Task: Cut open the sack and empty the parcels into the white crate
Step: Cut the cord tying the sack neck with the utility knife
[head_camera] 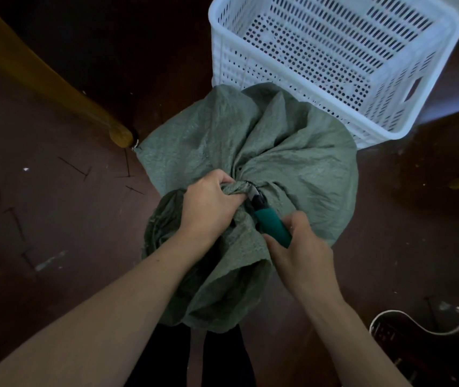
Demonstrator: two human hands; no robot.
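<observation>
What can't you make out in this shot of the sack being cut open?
Head view:
Parcels: inside the tied sack.
Blade tip of the cutter: buried in the gathered neck by the left grip.
Butt of the cutter: covered by the right grip.
Far rim of the white crate: cut off by the top edge.

You have one view only, from your head, looking steeply down and a little forward. It sits close over the sack (278, 152), which fills the middle; the floor (41, 219) spreads all round, and the white crate (231, 60) stands at the far right.
</observation>
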